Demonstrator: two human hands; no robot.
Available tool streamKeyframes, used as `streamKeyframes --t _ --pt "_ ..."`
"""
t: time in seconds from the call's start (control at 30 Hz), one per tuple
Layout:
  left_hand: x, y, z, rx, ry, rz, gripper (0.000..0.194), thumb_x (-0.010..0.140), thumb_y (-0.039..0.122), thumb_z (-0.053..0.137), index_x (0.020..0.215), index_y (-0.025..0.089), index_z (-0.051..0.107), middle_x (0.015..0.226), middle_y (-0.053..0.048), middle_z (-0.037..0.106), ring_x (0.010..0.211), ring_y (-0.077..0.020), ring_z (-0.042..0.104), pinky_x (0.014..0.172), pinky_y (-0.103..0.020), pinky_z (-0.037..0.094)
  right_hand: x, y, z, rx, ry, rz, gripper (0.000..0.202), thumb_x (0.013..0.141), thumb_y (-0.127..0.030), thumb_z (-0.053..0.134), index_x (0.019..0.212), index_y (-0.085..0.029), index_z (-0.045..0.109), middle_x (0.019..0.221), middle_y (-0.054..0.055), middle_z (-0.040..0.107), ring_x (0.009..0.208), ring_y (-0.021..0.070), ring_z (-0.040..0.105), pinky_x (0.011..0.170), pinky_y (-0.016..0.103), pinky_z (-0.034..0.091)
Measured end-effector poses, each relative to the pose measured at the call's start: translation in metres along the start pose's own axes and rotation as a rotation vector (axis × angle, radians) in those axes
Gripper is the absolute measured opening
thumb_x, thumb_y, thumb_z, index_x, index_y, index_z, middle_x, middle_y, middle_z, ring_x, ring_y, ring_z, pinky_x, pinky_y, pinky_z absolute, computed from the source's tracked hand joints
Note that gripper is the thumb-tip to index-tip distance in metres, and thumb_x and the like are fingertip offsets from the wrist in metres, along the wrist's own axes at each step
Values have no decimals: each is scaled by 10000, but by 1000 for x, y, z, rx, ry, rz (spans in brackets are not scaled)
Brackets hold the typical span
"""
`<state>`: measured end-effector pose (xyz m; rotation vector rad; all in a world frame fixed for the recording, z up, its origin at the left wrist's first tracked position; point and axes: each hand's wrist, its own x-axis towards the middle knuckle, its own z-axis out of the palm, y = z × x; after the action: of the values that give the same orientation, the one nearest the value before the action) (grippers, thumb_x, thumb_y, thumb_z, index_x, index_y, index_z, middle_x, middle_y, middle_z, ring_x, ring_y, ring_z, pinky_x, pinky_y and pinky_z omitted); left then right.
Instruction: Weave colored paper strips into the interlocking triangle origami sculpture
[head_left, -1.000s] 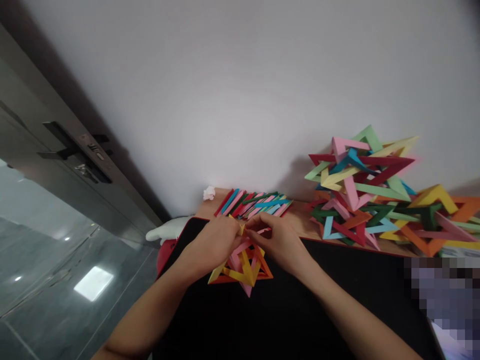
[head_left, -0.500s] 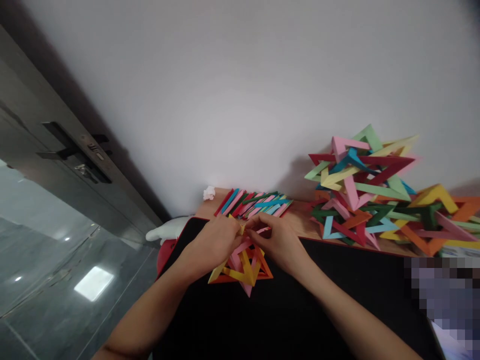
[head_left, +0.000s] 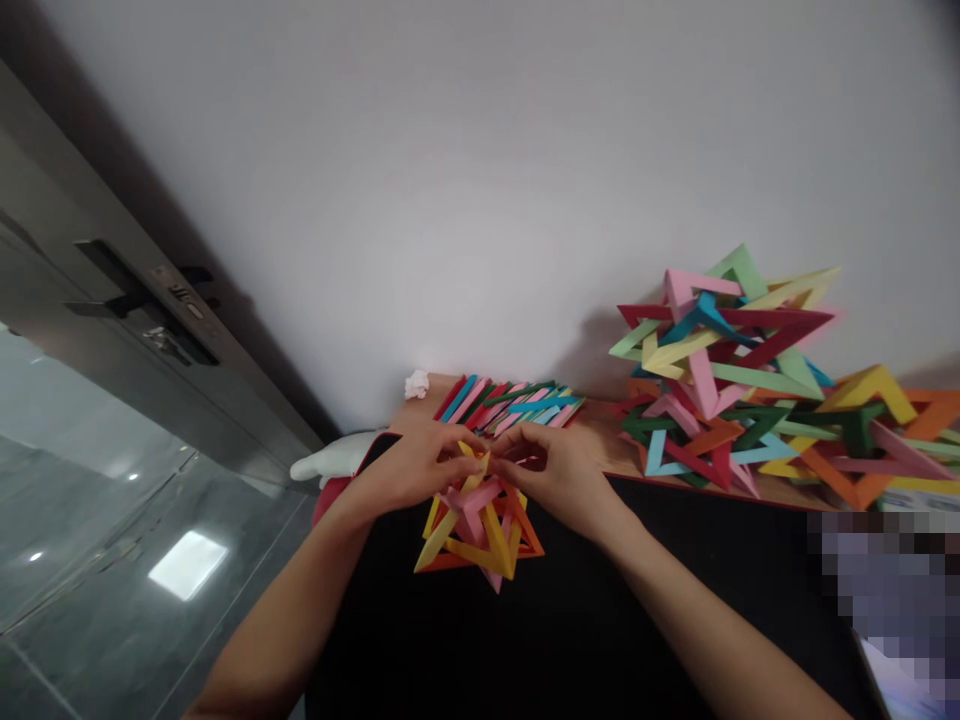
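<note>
A paper star model (head_left: pixel 484 530) of yellow, orange and pink folded strips stands on the black mat (head_left: pixel 450 640). My left hand (head_left: pixel 427 462) pinches its top from the left, thumb and fingers on a yellow paper tip. From the right, my right hand (head_left: pixel 544 470) closes its fingertips on the same top part, almost touching the left fingertips. The fingers hide part of the joint between them. Just beyond my hands lies a row of folded paper strips (head_left: pixel 517 400) in red, blue, pink and green.
Finished-looking paper stars (head_left: pixel 727 340) are piled at the right against the wall, on the wooden surface (head_left: pixel 604 435). A crumpled white paper (head_left: pixel 417 384) lies beyond the left hand. A door with a black handle (head_left: pixel 135 300) stands at the left.
My left hand has shifted slightly left and its thumb now shows, uncovering more of the model's upper left side. My right hand has stayed nearly in place.
</note>
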<state>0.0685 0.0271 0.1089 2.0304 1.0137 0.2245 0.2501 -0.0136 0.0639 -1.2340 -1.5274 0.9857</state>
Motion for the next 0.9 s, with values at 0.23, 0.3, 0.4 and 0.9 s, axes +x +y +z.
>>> streamKeyframes --t 0.23,0.3,0.4,0.9 --pt "7 -11 -3 -250 -90 -69 278 799 325 611 986 123 572 620 43 561 496 -67 456 485 -197 346 2 3 2 106 -60 33 82 703 -228 640 756 -170 618 729 17 676 660 146 657 611 269 530" --pt "7 -13 -3 -298 -94 -92 280 787 322 624 974 127 552 613 50 554 484 -64 453 475 -197 344 3 4 4 141 -67 35 81 699 -227 639 749 -172 608 735 13 668 655 138 650 616 267 528" --pt "6 -15 -1 -363 -97 -130 316 775 327 642 1001 135 531 604 60 544 461 -59 443 456 -194 336 5 5 5 162 -57 47 115 683 -215 646 785 -179 607 766 12 663 677 136 641 627 268 523" --pt "13 -32 -4 -491 -236 -226 452 790 393 686 1157 170 546 653 53 573 346 -28 450 315 -154 220 9 5 2 280 -156 190 159 639 -258 712 785 -202 684 703 -2 651 624 134 586 615 293 476"
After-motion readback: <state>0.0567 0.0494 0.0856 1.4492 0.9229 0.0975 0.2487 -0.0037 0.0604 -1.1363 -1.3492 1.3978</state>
